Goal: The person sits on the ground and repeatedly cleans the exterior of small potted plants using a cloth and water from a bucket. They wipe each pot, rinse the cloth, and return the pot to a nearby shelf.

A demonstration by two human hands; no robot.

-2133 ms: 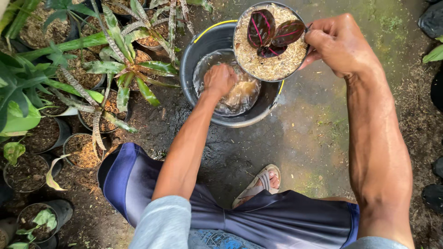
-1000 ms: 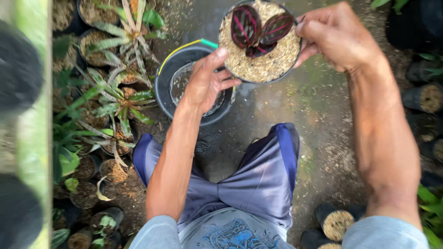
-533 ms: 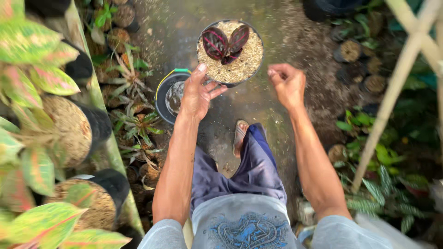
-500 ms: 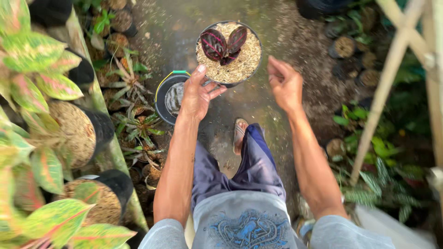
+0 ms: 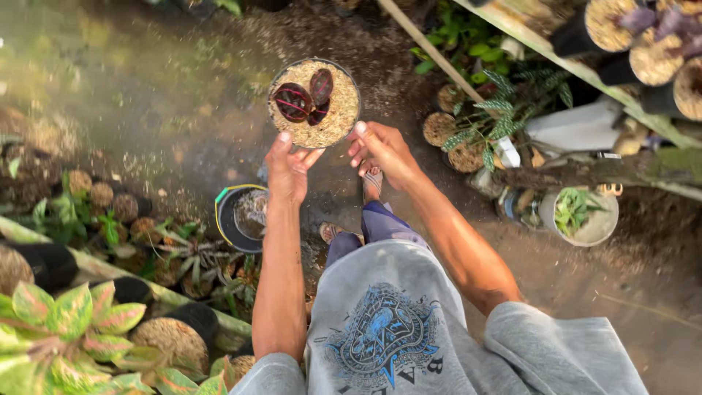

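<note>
Head view: the left hand cups the near rim of the small pot, fingers spread beneath it, and the right hand grips the opposite edge. The pot, upper centre, holds dark red leaves in husk. A black bucket sits lower left. Step judged: carrying the pot; placing it needs level, steady hands.

The person wears a grey short-sleeved T-shirt with a blue and dark emblem printed across the chest. The sleeves end above the elbows, leaving both forearms bare, and the left hand and right hand are bare too. Below the shirt are dark blue-purple trousers. Light sandals with straps are on the feet.
</note>
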